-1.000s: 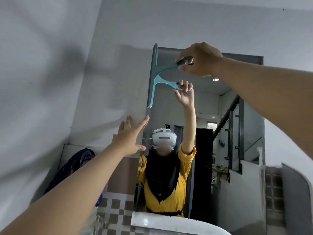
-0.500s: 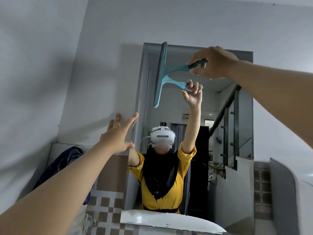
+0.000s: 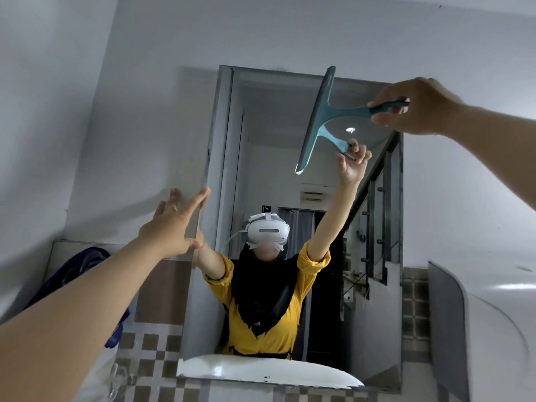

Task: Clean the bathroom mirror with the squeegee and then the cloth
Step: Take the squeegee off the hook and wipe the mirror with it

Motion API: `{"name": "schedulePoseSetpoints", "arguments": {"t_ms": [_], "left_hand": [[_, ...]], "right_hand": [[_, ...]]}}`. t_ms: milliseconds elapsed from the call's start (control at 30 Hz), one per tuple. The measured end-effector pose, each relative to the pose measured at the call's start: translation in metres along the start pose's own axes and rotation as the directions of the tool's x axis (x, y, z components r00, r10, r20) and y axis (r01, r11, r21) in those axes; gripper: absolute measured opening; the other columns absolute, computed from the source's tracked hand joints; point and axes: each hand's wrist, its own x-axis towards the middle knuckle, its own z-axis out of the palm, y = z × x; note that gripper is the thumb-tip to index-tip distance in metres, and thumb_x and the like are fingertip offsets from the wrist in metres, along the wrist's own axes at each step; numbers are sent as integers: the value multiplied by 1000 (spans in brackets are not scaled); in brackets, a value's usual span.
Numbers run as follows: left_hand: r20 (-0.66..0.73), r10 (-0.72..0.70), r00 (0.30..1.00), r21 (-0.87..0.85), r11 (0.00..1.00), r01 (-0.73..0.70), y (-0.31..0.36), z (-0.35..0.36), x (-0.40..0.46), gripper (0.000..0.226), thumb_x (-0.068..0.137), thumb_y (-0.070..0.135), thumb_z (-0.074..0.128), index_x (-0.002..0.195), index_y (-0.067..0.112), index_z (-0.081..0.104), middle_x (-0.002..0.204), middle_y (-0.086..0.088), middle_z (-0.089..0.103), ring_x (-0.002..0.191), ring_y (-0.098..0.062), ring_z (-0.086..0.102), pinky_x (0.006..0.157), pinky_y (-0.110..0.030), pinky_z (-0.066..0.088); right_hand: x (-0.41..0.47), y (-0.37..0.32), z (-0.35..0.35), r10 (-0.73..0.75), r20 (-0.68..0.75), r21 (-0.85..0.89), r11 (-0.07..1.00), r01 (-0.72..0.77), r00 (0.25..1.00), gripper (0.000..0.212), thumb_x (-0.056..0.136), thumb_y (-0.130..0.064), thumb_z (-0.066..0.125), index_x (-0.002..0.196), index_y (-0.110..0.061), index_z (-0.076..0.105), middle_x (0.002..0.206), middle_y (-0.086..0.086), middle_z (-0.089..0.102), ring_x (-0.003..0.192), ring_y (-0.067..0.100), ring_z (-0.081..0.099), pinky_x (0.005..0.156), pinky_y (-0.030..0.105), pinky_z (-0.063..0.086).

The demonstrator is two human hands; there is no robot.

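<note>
A tall rectangular mirror (image 3: 261,140) hangs on the grey wall ahead. My right hand (image 3: 417,107) grips the handle of a teal squeegee (image 3: 317,117), whose blade stands nearly upright against the upper middle of the glass. My left hand (image 3: 174,224) is spread with straight fingers at the mirror's left edge, about halfway up, fingertips touching the frame. The glass reflects a person in a yellow top raising one arm. No cloth is clearly identifiable.
A dark blue fabric (image 3: 72,274) hangs at the lower left against the wall. Brown and white checked tiles (image 3: 150,352) run below the mirror. A white basin rim (image 3: 261,372) shows at the bottom, and a curved white surface (image 3: 499,314) stands at the right.
The squeegee and my right hand have swept to the right across the top of the mirror, from its left edge to its middle. My left hand has stayed at the left edge.
</note>
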Motion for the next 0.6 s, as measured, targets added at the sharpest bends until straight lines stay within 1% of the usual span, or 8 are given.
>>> {"name": "schedulePoseSetpoints", "arguments": {"t_ms": [100, 200, 367, 433, 533, 600], "left_hand": [[-1, -4, 1000, -1, 1000, 4, -1, 1, 1, 118, 76, 37, 74, 127, 64, -29, 158, -18, -15, 144, -44, 0, 109, -63, 27], [-12, 0, 1000, 7, 1000, 0, -2, 3, 2, 119, 75, 37, 75, 128, 64, -29, 158, -20, -12, 144, -44, 4, 108, -62, 30], [-16, 3, 1000, 43, 999, -2, -4, 4, 4, 121, 74, 38, 75, 127, 62, -30, 157, -21, -7, 141, -48, 14, 107, -61, 32], [-13, 11, 1000, 57, 998, -10, -3, 4, 4, 121, 75, 36, 75, 129, 60, -31, 156, -22, -5, 138, -50, 20, 107, -60, 34], [-5, -4, 1000, 98, 995, 4, 0, 3, 4, 117, 79, 32, 70, 130, 54, -32, 155, -21, -5, 135, -49, 26, 109, -54, 33], [3, -30, 1000, 96, 995, 29, 4, 2, 3, 114, 80, 31, 69, 135, 52, -28, 155, -19, -6, 135, -47, 25, 108, -52, 34]], "right_hand": [[-13, 19, -5, 75, -42, 7, 997, -75, 996, 21, 84, -35, 67, 105, -31, 68, 95, 6, 68, 88, 27, 60, 84, 43, 50], [-28, 33, -8, 156, -79, -4, 988, -157, 985, 18, 84, -41, 66, 101, -35, 67, 89, 8, 68, 86, 29, 61, 82, 44, 53], [-53, 39, 0, 266, -91, -6, 964, -267, 960, 22, 88, -43, 60, 102, -26, 64, 84, 10, 65, 82, 33, 59, 76, 41, 53], [-64, 35, 8, 292, -100, 14, 956, -292, 951, 21, 90, -39, 58, 101, -23, 62, 85, 9, 63, 78, 33, 58, 67, 36, 50], [-79, 20, 23, 330, -126, 81, 943, -321, 936, 21, 92, -35, 55, 101, -17, 59, 87, 7, 59, 68, 31, 57, 51, 26, 43], [-88, 6, 33, 384, -140, 158, 919, -362, 913, 20, 91, -34, 54, 99, -16, 58, 87, 6, 60, 58, 26, 55, 44, 27, 46]]}}
